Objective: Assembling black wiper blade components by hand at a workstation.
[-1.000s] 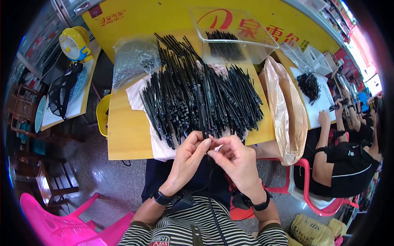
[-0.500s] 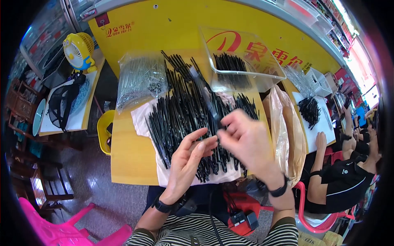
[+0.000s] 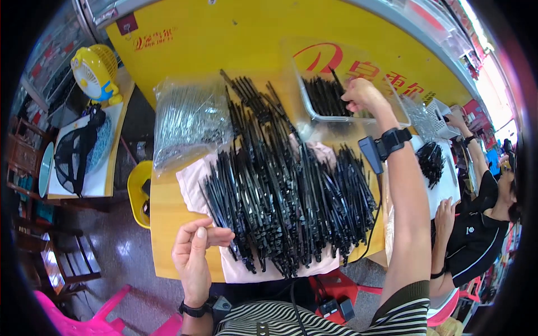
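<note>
The right hand point(image 3: 361, 94) is reaching far forward, arm fully extended toward one o'clock, and is hanging over the clear plastic tray point(image 3: 314, 115) at the far side of the wooden table point(image 3: 168, 235). Its fingers are curled down into a loose fist over the tray's right part; whether they are gripping one of the black pieces inside cannot be told from this angle. A black wrist device point(image 3: 386, 144) is sitting on that forearm.

The left hand point(image 3: 196, 255) is staying low at seven o'clock, just beside the near-left edge of the heap. Thumb and forefinger are pinched narrowly together (something thin may be between them — too small to confirm), the other fingers folded behind.

The heap of black strips point(image 3: 286, 190) is lying at centre on a pale cloth point(image 3: 193, 179), the strips fanning roughly from six toward twelve o'clock. A smaller batch of black pieces point(image 3: 325, 96) is lying inside the tray.

Packages and signs: a clear bag of thin silvery parts point(image 3: 188, 123) is resting at ten o'clock, touching the heap's far-left edge. Behind the table a yellow board point(image 3: 224, 39) with red lettering is spanning from eleven to one o'clock, with a small dark red label point(image 3: 128, 24) at its upper left corner.

A yellow fan point(image 3: 96, 70) is standing at ten o'clock on a side table — well apart. Another person point(image 3: 476, 235) is sitting at three o'clock.
</note>
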Demonstrator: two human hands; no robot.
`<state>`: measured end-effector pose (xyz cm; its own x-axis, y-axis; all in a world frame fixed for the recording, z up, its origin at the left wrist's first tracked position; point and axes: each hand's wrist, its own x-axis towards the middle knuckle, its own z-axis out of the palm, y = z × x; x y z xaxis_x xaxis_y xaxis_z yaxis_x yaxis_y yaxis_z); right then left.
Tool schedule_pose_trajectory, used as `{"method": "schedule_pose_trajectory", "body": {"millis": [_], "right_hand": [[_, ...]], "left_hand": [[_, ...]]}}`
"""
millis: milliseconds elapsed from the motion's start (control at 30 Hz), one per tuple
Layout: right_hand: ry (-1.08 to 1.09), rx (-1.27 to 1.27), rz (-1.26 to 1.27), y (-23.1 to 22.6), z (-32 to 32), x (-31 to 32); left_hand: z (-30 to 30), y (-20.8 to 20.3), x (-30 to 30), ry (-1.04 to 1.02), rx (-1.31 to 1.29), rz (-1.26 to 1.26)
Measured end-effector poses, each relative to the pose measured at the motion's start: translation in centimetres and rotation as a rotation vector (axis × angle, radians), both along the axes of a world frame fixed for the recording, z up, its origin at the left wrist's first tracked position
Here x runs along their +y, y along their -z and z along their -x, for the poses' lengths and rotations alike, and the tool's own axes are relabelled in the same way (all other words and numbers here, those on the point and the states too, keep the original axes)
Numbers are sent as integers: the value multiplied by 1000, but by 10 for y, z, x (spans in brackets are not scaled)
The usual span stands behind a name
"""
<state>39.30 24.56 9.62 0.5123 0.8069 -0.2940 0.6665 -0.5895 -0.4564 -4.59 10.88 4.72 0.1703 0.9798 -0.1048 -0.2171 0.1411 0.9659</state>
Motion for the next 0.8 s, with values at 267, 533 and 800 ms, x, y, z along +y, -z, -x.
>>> {"method": "schedule_pose_trajectory", "body": {"millis": [267, 533, 800], "right_hand": [[-13, -248, 21, -8, -4, -11], [-412, -12, -441, -21, 153, -61], [-547, 7, -53, 25, 219, -74]], "left_hand": [[13, 14, 5, -14, 11, 61], [15, 21, 2, 117, -22, 107], [14, 17, -19, 194, -73, 92]]}}
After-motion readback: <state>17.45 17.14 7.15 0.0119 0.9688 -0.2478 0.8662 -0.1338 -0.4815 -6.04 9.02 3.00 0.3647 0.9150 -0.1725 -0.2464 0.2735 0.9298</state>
